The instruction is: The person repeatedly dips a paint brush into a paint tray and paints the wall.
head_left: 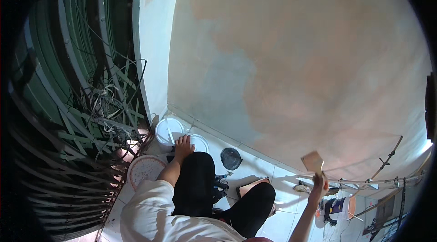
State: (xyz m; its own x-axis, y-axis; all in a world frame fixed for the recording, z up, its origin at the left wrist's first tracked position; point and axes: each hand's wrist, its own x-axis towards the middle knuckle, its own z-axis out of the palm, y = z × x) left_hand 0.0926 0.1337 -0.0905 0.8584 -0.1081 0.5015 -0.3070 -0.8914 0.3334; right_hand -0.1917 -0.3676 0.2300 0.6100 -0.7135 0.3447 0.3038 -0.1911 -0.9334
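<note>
In my right hand (320, 183) is a wide flat paintbrush (313, 162), its tan head up close to the wall (291, 60). The fingers close round its handle. My left hand (184, 147) lies beside my bent knee, fingers stretched out toward two round white bucket lids (169, 129). Whether it touches the lids or only the knee, I cannot tell. The wall is patchy, with pinkish-beige and grey areas. A dark round pan-like thing (231, 158) sits on the tiles near the foot of the wall.
At the left a green slatted metal gate (68, 60) holds a tangle of wires (109, 105). A speckled round lid (144, 169) stands beside my left arm. On the right are a paint bucket (339, 208) and wooden poles (387, 158) above white floor tiles (287, 196).
</note>
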